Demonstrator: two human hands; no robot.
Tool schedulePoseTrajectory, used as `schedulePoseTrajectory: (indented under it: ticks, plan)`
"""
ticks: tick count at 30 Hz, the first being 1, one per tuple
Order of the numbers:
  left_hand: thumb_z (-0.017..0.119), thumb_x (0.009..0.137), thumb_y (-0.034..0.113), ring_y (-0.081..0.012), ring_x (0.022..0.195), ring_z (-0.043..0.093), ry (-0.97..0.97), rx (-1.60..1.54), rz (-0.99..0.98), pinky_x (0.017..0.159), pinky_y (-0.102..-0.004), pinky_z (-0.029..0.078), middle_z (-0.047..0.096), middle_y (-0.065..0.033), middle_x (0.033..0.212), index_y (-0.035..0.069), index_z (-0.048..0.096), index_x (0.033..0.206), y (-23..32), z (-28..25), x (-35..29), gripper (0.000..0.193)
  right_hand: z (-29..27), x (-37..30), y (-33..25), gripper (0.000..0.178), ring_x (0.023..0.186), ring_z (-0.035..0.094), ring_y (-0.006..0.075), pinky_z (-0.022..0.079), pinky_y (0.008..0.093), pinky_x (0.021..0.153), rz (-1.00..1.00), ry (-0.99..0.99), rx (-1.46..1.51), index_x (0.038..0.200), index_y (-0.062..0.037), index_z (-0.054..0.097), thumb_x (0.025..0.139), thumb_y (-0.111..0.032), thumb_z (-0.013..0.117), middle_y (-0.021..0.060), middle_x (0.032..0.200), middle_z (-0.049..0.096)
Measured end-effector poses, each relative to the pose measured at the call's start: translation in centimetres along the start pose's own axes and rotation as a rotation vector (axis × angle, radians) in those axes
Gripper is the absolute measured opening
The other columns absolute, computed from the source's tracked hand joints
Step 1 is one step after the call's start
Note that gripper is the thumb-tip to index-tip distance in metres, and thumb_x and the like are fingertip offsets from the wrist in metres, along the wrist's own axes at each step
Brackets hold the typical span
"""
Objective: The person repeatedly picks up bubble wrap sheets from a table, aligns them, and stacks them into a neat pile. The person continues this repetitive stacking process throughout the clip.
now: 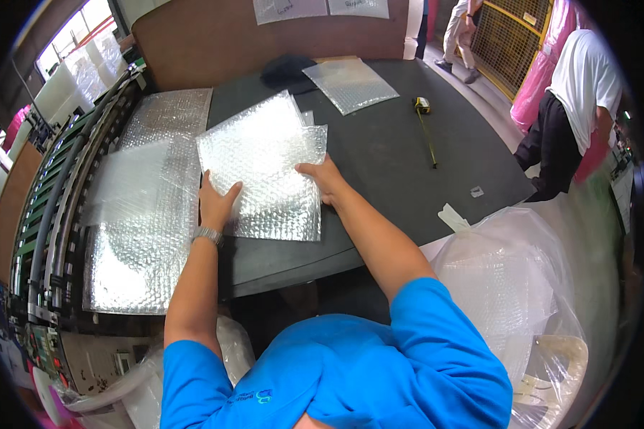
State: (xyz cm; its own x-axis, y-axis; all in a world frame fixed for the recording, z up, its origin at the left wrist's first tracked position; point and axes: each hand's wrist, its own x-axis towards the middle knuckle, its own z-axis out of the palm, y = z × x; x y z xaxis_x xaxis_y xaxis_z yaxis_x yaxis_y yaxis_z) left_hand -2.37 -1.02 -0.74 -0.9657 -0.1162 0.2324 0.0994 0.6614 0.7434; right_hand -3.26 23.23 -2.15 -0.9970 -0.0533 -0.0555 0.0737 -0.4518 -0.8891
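Observation:
A small loose stack of clear, shiny bubble-wrap sheets [268,164] lies fanned unevenly over the dark tabletop [379,157]. My left hand [217,206] grips its left edge, thumb on top and fingers partly hidden beneath. On the opposite edge my right hand [324,179] has its thumb over the top sheet, with the other fingers at the side and under it. Left of the stack, a long strip of bubble wrap [132,268] spreads from the table's back toward the front, with a hazier piece [132,179] over it.
A rollered machine [57,207] borders the left side. Farther back are another bubble-wrap sheet [352,84] and a dark cloth-like item [288,73]. A tape measure [422,106] lies extended at right. A big clear plastic bag [511,279] stands by the right edge; a person [579,93] bends beyond.

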Motion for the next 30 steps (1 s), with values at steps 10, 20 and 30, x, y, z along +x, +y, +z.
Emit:
schedulePoseTrajectory:
  ticks: [10, 20, 30]
  plan:
    - [0.069, 0.067, 0.030, -0.0206, 0.097, 0.048, -0.140, -0.782, 0.252, 0.082, -0.0328, 0.040, 0.051, -0.0107, 0.108, -0.003, 0.046, 0.112, 0.2, -5.4, -4.0, 0.061, -3.7, -8.3, -8.2, 0.078, 0.108, 0.041, 0.0191, 0.035, 0.0318, 0.092, -0.534, -0.198, -0.689, 0.121, -0.0044, 0.033, 0.057, -0.011, 0.077, 0.0085, 0.114, 0.044]
    - [0.072, 0.065, 0.024, -0.0211, 0.108, 0.040, -0.146, -0.805, 0.225, 0.091, -0.0338, 0.033, 0.040, -0.0143, 0.120, -0.001, 0.028, 0.125, 4.4, -3.4, -5.6, 0.079, -2.3, -10.8, -10.1, 0.070, 0.096, 0.050, 0.0196, 0.040, 0.0316, 0.084, -0.514, -0.086, -0.566, 0.112, -0.0028, 0.040, 0.055, -0.013, 0.079, 0.0079, 0.103, 0.052]
    - [0.078, 0.048, 0.047, -0.0298, 0.129, 0.013, 0.118, -0.335, 0.732, 0.104, -0.0404, 0.016, 0.011, -0.0204, 0.138, 0.005, -0.004, 0.135, 7.5, -5.1, -6.8, 0.127, 5.9, -13.6, -21.9, 0.077, 0.098, 0.051, 0.0329, 0.040, 0.0387, 0.087, -0.964, -0.322, -1.624, 0.121, -0.0103, 0.041, 0.053, -0.024, 0.074, 0.0186, 0.104, 0.055]
